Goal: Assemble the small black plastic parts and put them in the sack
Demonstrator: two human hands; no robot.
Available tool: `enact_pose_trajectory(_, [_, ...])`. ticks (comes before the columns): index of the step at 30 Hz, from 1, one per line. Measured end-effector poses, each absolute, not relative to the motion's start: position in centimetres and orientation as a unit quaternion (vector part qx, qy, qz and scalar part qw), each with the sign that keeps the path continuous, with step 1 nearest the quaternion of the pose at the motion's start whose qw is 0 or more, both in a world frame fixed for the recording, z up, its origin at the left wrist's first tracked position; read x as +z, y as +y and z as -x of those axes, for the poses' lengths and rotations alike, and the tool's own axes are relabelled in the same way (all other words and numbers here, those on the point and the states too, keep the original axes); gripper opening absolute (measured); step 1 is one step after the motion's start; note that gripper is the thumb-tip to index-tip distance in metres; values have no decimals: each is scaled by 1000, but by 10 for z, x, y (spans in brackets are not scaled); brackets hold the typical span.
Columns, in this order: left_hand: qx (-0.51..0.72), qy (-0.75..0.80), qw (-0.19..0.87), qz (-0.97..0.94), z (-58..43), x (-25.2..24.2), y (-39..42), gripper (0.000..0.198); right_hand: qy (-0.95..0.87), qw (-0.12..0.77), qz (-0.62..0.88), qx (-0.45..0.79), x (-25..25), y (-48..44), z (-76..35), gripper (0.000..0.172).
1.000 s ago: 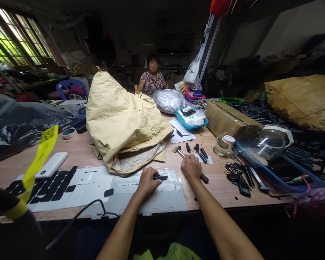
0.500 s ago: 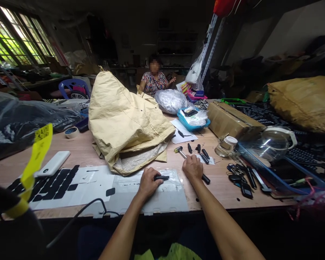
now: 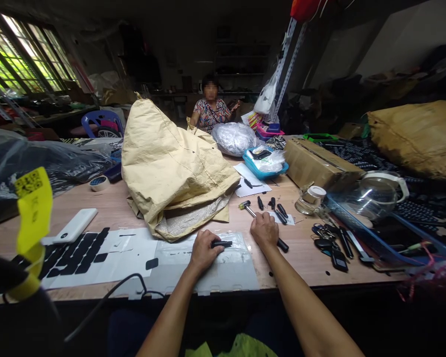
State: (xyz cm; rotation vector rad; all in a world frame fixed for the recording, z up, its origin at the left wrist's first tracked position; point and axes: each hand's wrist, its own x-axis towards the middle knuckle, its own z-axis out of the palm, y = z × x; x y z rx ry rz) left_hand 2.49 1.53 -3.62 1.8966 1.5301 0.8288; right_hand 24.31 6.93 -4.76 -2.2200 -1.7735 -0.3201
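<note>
My left hand point(image 3: 202, 251) rests on a clear plastic sheet point(image 3: 230, 263) and pinches a small black bar-shaped part point(image 3: 222, 243) between thumb and fingers. My right hand point(image 3: 263, 230) is closed around the handle of a small hammer point(image 3: 247, 208), whose yellowish head points up-left and whose black grip end sticks out to the right of my fist. Both hands lie on the wooden table point(image 3: 115, 208), just in front of a big crumpled tan sack point(image 3: 171, 163).
A white sheet with black key pads point(image 3: 74, 253) and a white power bank point(image 3: 74, 225) lie left. Small black tools point(image 3: 275, 204), keys point(image 3: 329, 243), a glass jar point(image 3: 310, 198), a cardboard box point(image 3: 315, 161) and a blue tray point(image 3: 263, 163) lie right. Another person point(image 3: 211, 111) sits across the table.
My hands have stayed where they were. The view shifted slightly, and the yellow tag at the left swung and turned.
</note>
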Motion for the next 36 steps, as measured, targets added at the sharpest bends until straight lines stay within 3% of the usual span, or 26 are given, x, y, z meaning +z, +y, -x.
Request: enact_pose_trajectory(36, [303,574,280,-707,-26,-33,15,17,-616,142,767,-108,-44,68,-243,30])
